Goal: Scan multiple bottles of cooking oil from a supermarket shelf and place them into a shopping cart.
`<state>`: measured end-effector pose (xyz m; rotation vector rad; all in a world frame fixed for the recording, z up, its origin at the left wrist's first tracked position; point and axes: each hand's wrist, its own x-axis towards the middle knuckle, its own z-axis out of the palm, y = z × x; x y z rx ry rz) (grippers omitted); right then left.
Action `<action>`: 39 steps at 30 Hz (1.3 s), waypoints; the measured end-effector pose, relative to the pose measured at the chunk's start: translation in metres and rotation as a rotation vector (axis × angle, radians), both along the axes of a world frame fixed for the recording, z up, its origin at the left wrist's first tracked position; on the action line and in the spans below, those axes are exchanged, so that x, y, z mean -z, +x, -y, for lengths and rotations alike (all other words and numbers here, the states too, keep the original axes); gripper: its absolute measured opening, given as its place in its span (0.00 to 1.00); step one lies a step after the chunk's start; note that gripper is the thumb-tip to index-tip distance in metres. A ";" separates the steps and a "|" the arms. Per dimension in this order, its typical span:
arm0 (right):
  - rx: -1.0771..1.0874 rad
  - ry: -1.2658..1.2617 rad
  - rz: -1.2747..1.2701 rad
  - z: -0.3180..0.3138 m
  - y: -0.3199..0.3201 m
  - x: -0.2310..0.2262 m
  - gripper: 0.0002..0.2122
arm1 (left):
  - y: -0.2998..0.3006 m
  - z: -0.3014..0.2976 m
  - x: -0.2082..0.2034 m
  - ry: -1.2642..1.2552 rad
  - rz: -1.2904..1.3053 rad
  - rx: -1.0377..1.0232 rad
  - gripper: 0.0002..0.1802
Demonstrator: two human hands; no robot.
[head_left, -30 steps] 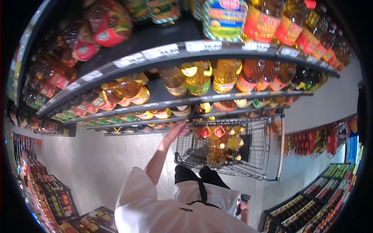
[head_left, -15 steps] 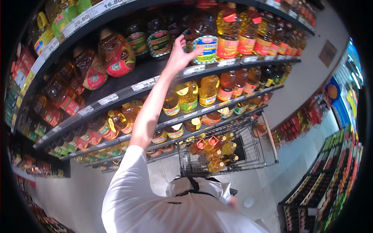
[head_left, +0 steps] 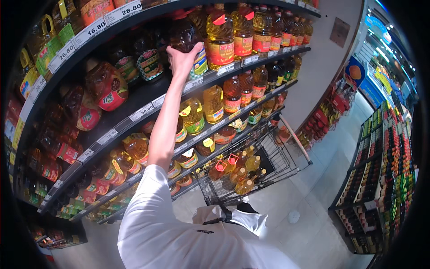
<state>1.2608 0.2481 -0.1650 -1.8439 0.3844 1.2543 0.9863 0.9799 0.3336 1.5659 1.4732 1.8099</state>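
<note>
My left hand (head_left: 181, 62) reaches up to a shelf and grips a large dark oil bottle (head_left: 184, 36) around its front, thumb on the right and fingers on the left. Part of its blue and green label shows beside my thumb, and the hand covers the rest. The bottle stands upright at the shelf's front edge. Just right of it are yellow oil bottles (head_left: 220, 51) with red labels. To the left, in shadow, sits another dark bottle (head_left: 150, 62) with a checkered-edge label. My right hand is out of the picture.
A wire shopping cart (head_left: 210, 192) holding several oil bottles (head_left: 244, 186) stands at the lower shelves. More bottles, such as a yellow-green one (head_left: 192, 117), line the shelf below. A low display rack (head_left: 371, 179) runs along the right side. A wall (head_left: 320, 58) ends the shelving.
My left hand has gone from reaching with spread fingers to gripping the blue-labelled oil bottle. The whole view has shifted, with shelves and cart now farther left. A blurred bit near my right side is gone.
</note>
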 end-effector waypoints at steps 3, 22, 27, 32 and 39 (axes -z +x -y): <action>-0.029 0.015 -0.008 -0.023 0.026 -0.004 0.07 | -0.025 -0.014 0.016 0.094 -0.022 0.148 0.55; -0.458 -0.128 0.014 -0.212 0.267 0.031 0.10 | -0.058 -0.064 0.001 -0.395 0.246 1.074 0.50; -0.590 -0.105 0.011 -0.238 0.291 0.051 0.10 | -0.094 -0.088 0.021 -0.496 0.455 0.985 0.39; -0.548 -0.211 -0.089 -0.232 0.300 0.055 0.11 | -0.048 -0.083 0.010 -0.264 0.285 1.059 0.57; -0.526 -0.350 -0.237 -0.221 0.297 0.060 0.12 | -0.049 -0.059 0.009 -0.119 0.263 0.889 0.65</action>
